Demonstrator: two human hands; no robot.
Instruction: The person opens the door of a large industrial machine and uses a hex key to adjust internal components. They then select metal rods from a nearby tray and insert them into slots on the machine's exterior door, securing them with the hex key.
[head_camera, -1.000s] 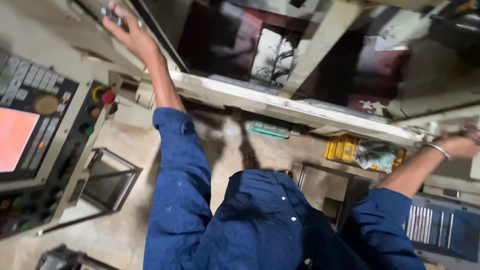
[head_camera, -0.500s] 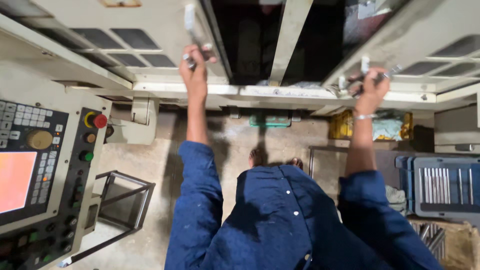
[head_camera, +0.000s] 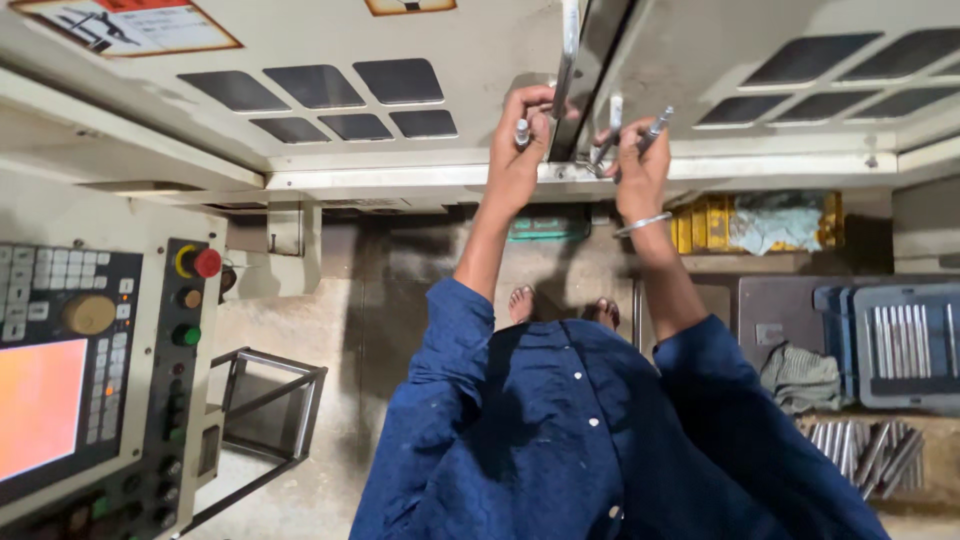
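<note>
Two pale sliding machine doors, the left door (head_camera: 400, 40) and the right door (head_camera: 800, 110), stand almost together with a narrow dark gap between them. My left hand (head_camera: 518, 155) grips the left door's vertical metal handle (head_camera: 570, 55) and also pinches a short metal pin (head_camera: 521, 132). My right hand (head_camera: 640, 172), a bangle on its wrist, is closed on the right door's handle (head_camera: 613, 120) and holds a thin metal rod (head_camera: 656, 127) that sticks up past the fingers. Both arms are in dark blue sleeves.
A control panel (head_camera: 90, 320) with an orange screen (head_camera: 40, 410) and a red button (head_camera: 206, 262) stands at the left, with a metal frame (head_camera: 270, 400) beside it. A grey tray of rods (head_camera: 905, 345), loose rods (head_camera: 870, 450) and a yellow crate (head_camera: 705, 222) are at the right.
The two doors have slid inward from wide open to nearly shut. Both my hands came together at the centre, still on the handles.
</note>
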